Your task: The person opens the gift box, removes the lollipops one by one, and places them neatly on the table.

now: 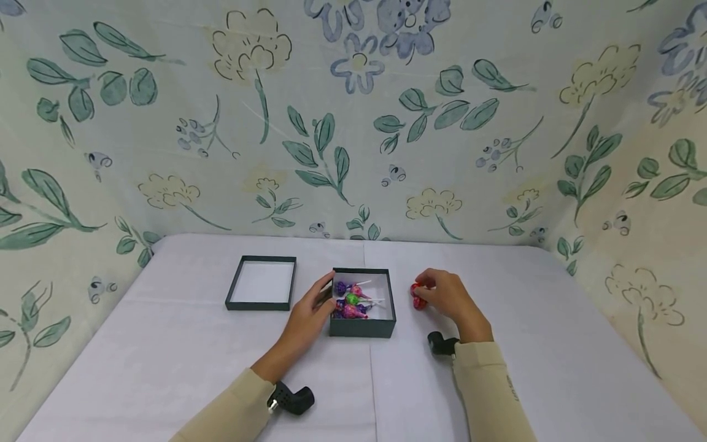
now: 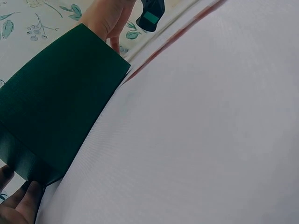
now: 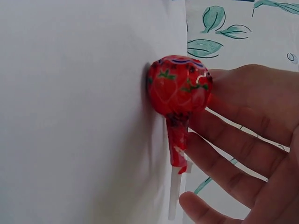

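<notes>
A dark green box (image 1: 363, 329) with a white inside stands at mid-table, with several wrapped lollipops (image 1: 351, 310) in purple, pink and green lying in it. My left hand (image 1: 310, 312) grips the box's left side, thumb and fingers at the wall. In the left wrist view, its fingertips (image 2: 32, 191) press the box's edge. Right of the box, my right hand (image 1: 446, 299) pinches at red-wrapped lollipops (image 1: 420, 302) low over the table. In the right wrist view one red lollipop (image 3: 180, 91) with a white stick hides the thumb and fingertip contact.
The box's lid (image 1: 259, 306), dark green outside and white inside, lies upturned to the left of the box. A white cloth (image 1: 221, 368) covers the table. A flower-patterned curtain (image 1: 342, 123) rises behind it and at both sides.
</notes>
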A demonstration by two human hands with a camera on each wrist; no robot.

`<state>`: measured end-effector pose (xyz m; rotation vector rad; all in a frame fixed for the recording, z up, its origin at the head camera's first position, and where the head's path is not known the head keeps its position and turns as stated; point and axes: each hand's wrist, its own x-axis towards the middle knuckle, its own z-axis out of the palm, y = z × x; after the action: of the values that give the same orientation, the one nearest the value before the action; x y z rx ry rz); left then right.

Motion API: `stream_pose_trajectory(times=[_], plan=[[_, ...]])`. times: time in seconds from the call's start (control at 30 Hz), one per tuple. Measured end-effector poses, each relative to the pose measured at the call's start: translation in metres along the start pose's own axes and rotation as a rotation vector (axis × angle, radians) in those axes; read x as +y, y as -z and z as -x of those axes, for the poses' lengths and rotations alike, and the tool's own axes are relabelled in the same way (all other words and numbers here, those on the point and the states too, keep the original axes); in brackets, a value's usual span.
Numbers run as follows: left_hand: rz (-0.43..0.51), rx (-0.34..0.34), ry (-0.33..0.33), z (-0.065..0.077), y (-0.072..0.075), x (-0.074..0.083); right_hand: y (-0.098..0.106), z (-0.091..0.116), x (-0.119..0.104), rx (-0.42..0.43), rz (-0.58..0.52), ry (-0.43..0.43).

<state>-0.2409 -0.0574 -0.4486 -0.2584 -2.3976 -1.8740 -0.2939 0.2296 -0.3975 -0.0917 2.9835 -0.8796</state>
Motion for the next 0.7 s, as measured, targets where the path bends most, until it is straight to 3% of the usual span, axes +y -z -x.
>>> stream_pose_trajectory(times=[0.53, 0.7], plan=[[0.008, -0.014, -0.015, 0.000, 0.001, -0.002, 0.003, 0.001, 0.002, 0.014, 0.000, 0.019], [0.002, -0.031, -0.004, 0.007, 0.004, 0.016, 0.005, 0.002, 0.001, 0.019, 0.005, 0.038]])
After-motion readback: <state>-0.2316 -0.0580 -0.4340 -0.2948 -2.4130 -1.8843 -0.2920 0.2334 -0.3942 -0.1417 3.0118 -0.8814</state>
